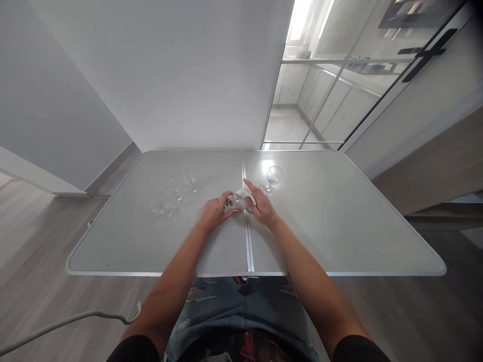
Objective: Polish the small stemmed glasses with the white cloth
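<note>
Over the table's centre seam I hold a stemmed wine glass (234, 202) lying on its side. My left hand (215, 213) is closed around its left end, where the foot and stem seem to be. At the other end, my right hand (264, 207) grips a white cloth (247, 195) against the bowl; whether it is fabric or tissue I cannot tell. Just beyond my right hand another wine glass (274, 175) stands upright. To the left is a group of several clear glasses (171, 197), their outlines faint against the pale surface.
The light grey folding table (339, 221) has a metal rim and a seam (248, 241) down its middle. Its far edge meets a white wall (181, 75). A glazed door (332, 75) stands at the back right. A grey cable (75, 318) hangs at the lower left.
</note>
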Demonstrator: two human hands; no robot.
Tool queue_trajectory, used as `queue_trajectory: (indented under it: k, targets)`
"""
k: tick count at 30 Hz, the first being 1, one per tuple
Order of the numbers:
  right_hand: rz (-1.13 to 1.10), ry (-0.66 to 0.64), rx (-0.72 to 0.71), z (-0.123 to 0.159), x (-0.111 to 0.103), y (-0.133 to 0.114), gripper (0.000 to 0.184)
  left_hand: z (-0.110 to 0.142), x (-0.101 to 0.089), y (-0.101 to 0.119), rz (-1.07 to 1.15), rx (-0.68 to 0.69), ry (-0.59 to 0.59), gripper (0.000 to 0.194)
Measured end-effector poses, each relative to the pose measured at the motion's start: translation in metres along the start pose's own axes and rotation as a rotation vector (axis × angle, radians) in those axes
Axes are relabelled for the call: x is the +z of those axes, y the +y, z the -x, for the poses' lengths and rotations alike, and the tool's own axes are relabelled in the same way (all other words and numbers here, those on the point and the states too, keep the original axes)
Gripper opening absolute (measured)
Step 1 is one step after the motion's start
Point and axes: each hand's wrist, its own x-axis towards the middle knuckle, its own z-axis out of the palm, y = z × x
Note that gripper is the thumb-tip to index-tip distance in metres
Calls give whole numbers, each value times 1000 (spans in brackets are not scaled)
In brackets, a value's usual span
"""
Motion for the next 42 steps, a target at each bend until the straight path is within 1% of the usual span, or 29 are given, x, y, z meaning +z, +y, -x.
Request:
queue_trajectory:
  k: [2, 5, 7, 8, 11, 14, 15, 17, 20, 23, 25, 26, 28, 29, 31, 34, 37, 39, 42]
  targets:
    - [-103, 71, 72, -2, 3, -2, 56, 1, 0, 0, -2, 3, -14, 60]
    - [-319, 156, 209, -4, 9, -5, 52, 2, 2, 3, -24, -3, -6, 59]
    - [-398, 171, 259, -2, 10, -6, 56, 2, 4, 6, -6, -8, 8, 57]
    - [-398, 161, 260, -1, 9, -6, 61, 2, 5, 6, 10, -8, 18, 57]
    - [-272, 65, 183, 0, 6, -5, 69, 2, 8, 4, 45, -11, 75, 57]
    - [-111, -19, 81, -2, 3, -2, 65, 3, 8, -1, 48, -15, 108, 57]
    - [-78, -40, 76, -3, 3, -1, 63, 3, 8, -3, 42, -17, 103, 56]
    - [-71, -66, 114, -6, 3, 0, 58, 4, 6, -5, 27, -15, 69, 56]
    - [-198, -50, 205, -6, 2, 0, 52, 3, 3, -4, 29, 9, 1, 57]
    - [-327, 29, 234, -2, 0, -2, 54, 1, 4, -1, 54, 26, 7, 58]
    - [-286, 66, 172, -1, -1, -2, 55, 0, 7, -1, 63, 30, 35, 57]
    - [-223, 55, 118, -1, -1, -2, 55, 0, 9, -1, 58, 40, 45, 57]
    - [-68, -8, 19, -2, -1, -1, 55, 0, 12, -3, 15, 74, 66, 57]
    - [2, -50, -6, -3, -1, 1, 55, 1, 12, -5, -20, 94, 79, 57]
    - [87, -127, 20, -5, -2, 4, 57, 2, 13, -7, -90, 141, 100, 57]
    - [71, -171, 85, -8, -5, 10, 55, 3, 10, -9, -136, 206, 129, 57]
    - [-36, -94, 53, -7, -7, 11, 49, 2, 10, -10, -101, 217, 174, 60]
    - [-81, -42, 38, -5, -6, 10, 48, 1, 12, -9, -72, 222, 178, 60]
    - [-42, -73, 30, -2, 0, 9, 46, 2, 17, -10, -78, 267, 163, 57]
